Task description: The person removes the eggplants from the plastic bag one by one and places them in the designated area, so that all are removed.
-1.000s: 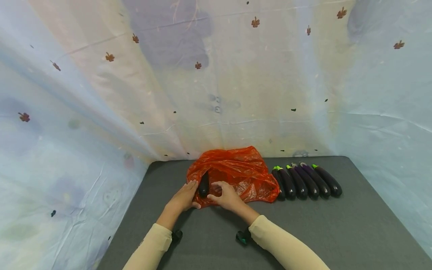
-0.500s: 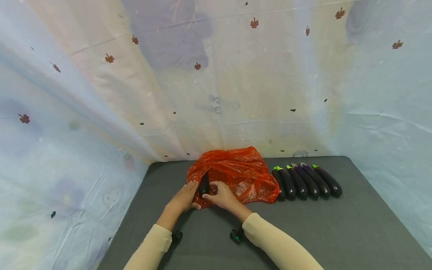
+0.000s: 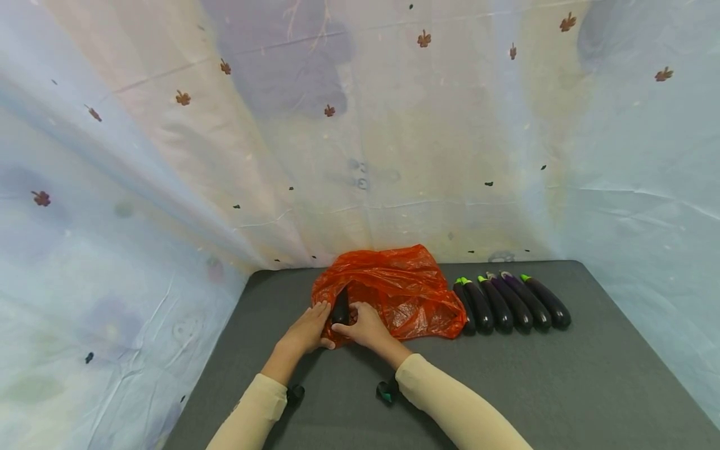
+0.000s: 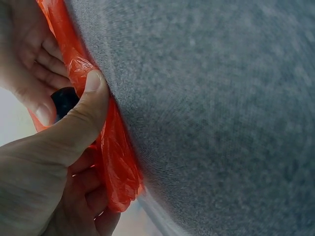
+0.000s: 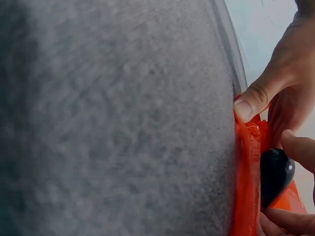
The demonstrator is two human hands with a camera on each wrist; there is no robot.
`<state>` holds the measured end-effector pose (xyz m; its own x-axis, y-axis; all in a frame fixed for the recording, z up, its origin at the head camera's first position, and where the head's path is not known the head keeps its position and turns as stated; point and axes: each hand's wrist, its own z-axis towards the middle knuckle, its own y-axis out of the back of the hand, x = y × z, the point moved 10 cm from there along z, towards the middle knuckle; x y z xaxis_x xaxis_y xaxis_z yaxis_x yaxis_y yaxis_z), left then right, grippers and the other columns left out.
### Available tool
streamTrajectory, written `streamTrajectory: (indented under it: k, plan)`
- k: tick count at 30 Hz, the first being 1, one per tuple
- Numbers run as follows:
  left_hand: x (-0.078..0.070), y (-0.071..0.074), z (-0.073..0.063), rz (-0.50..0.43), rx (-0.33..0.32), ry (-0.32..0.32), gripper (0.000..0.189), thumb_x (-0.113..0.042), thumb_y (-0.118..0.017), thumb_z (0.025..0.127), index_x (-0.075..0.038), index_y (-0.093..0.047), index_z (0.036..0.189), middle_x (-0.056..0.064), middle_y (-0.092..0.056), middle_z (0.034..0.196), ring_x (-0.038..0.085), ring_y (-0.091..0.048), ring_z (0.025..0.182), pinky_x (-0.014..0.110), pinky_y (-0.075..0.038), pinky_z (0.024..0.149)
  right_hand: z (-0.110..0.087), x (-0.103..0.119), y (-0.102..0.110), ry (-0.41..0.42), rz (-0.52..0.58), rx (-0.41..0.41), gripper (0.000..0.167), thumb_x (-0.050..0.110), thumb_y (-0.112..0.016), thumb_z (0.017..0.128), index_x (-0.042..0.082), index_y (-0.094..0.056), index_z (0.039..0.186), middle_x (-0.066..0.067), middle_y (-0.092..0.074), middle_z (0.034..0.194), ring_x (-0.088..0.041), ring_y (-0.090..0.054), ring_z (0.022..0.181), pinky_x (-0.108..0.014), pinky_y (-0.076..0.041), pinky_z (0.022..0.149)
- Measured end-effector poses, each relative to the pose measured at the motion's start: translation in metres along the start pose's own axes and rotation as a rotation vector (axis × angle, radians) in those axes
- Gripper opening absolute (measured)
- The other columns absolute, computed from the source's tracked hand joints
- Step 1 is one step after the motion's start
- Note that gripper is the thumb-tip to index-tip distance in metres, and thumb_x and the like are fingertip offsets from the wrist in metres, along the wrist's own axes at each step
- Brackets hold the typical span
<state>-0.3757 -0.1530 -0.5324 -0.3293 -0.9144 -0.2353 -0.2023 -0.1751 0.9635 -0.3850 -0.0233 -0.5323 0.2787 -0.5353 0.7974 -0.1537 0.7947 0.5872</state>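
Observation:
A red plastic bag [image 3: 394, 265] lies on its side on the table with its mouth toward me. My left hand [image 3: 306, 329] holds the left edge of the mouth; in the left wrist view its thumb presses the crumpled rim [image 4: 115, 157], with the fingers behind the plastic. Inside the mouth lies a dark eggplant [image 3: 340, 306], its rounded end facing me. My right hand [image 3: 369, 328] grips that end, thumb on one side and fingers on the other, as the right wrist view shows around the eggplant's glossy tip [image 5: 276, 172]. The eggplant's far end is hidden in the bag.
Several eggplants [image 3: 500, 306] lie side by side right of the bag, green or pale stem ends pointing away; the leftmost is partly covered by the bag's edge. The grey table [image 3: 506, 387] ends at a patterned curtain [image 3: 394, 156] behind and at the left.
My right hand has moved a little to the left and its thumb and fingers have closed round the eggplant's end. The left hand and bag have stayed in place.

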Motion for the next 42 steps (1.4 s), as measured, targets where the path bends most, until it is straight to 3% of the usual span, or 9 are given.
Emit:
streamTrajectory:
  k: [17, 26, 42]
  plan:
    - [0.001, -0.001, 0.002, -0.010, 0.000, -0.011, 0.098, -0.031, -0.085, 0.089, 0.009, -0.035, 0.163, 0.028, -0.032, 0.171, 0.042, -0.029, 0.160, 0.054, -0.024, 0.131, 0.002, -0.004, -0.002, 0.001, -0.051, -0.011, 0.060, 0.039, -0.087, 0.093, -0.003, -0.068, 0.132, -0.013, -0.067, 0.111, -0.022, -0.062, 0.097, -0.041, -0.059, 0.086]
    - [0.002, -0.002, 0.002, -0.006, 0.002, -0.015, 0.099, -0.032, -0.085, 0.089, 0.009, -0.035, 0.163, 0.028, -0.032, 0.171, 0.042, -0.029, 0.160, 0.053, -0.025, 0.131, -0.001, -0.003, 0.001, 0.007, -0.024, 0.012, 0.066, 0.033, -0.086, 0.094, -0.008, -0.062, 0.140, -0.019, -0.066, 0.120, -0.032, -0.066, 0.107, -0.051, -0.060, 0.094]
    - [0.003, -0.002, 0.005, -0.007, -0.001, -0.022, 0.099, -0.031, -0.087, 0.089, 0.009, -0.035, 0.163, 0.028, -0.032, 0.171, 0.043, -0.028, 0.160, 0.053, -0.024, 0.131, -0.021, -0.001, 0.017, 0.016, 0.055, 0.005, 0.059, 0.030, -0.082, 0.097, -0.005, -0.065, 0.140, -0.018, -0.073, 0.118, -0.028, -0.073, 0.103, -0.045, -0.064, 0.085]
